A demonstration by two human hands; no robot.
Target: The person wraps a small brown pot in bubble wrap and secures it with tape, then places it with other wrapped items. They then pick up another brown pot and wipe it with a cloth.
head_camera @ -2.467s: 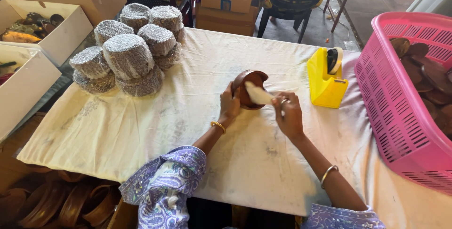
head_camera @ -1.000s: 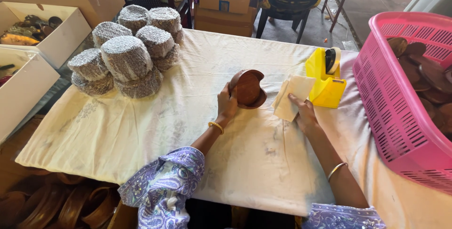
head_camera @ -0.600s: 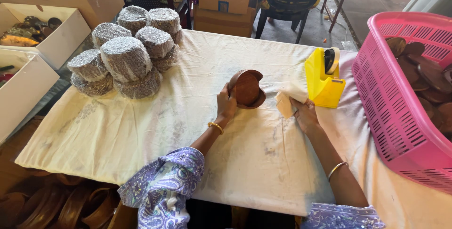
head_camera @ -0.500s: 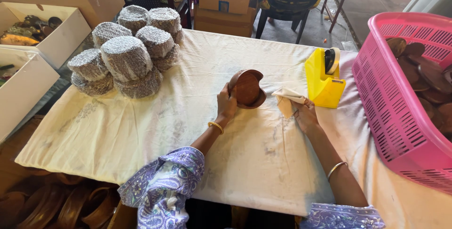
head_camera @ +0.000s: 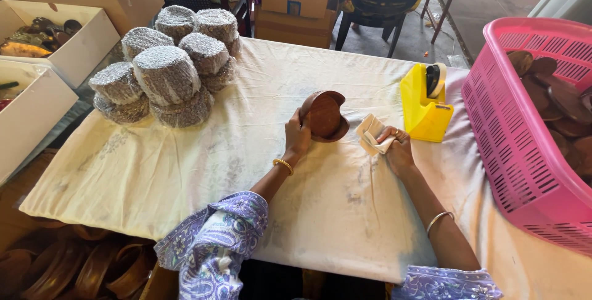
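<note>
Your left hand [head_camera: 298,138] holds a round brown wooden bowl [head_camera: 323,115] tipped up on its edge on the white tablecloth [head_camera: 203,164], with the hollow side turned toward your right, fingers wrapped around its near rim. Your right hand [head_camera: 399,151] is closed around a folded pale cloth [head_camera: 370,138], which sits bunched between thumb and fingers just beside the bowl, not touching it as far as the view shows. To wipe well, I judge you should keep the bowl braced against the tablecloth so it cannot roll, and grip it by the rim only, so your fingers do not cover the surface you are rubbing. Present a flat, clean face of the cloth instead of the crumpled edge; a bunched cloth skips over the curve and leaves streaks. Work from the centre of the hollow outward, then turn the bowl a little with your left hand and repeat, so every part of the wall gets covered. Mind the yellow tape dispenser [head_camera: 424,106] standing just beyond your right hand: a wide sweep of the elbow could knock it. The pink basket [head_camera: 493,146] with more brown wooden pieces is at your right, and the stack of wrapped round bundles [head_camera: 166,78] lies well apart on the far left, so the space between stays free for turning the bowl.
</note>
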